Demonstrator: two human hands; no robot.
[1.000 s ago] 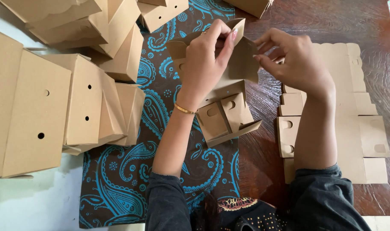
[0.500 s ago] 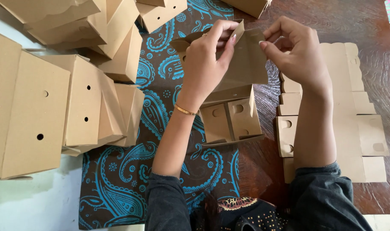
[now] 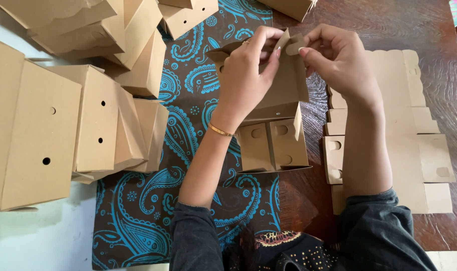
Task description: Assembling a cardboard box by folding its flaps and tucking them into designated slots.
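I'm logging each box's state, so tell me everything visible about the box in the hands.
The box is plain brown cardboard, half folded, its panels still splayed. Its far end is raised between both hands; its near end rests on the paisley cloth, with two side-by-side flaps showing cut slots. The left hand grips the upper wall, and the right hand pinches a small notched tab at the top corner. No print shows.

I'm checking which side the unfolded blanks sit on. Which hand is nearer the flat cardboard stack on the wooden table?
Right. The right hand is beside the flat cardboard stack; the left hand is farther away, over the patterned cloth.
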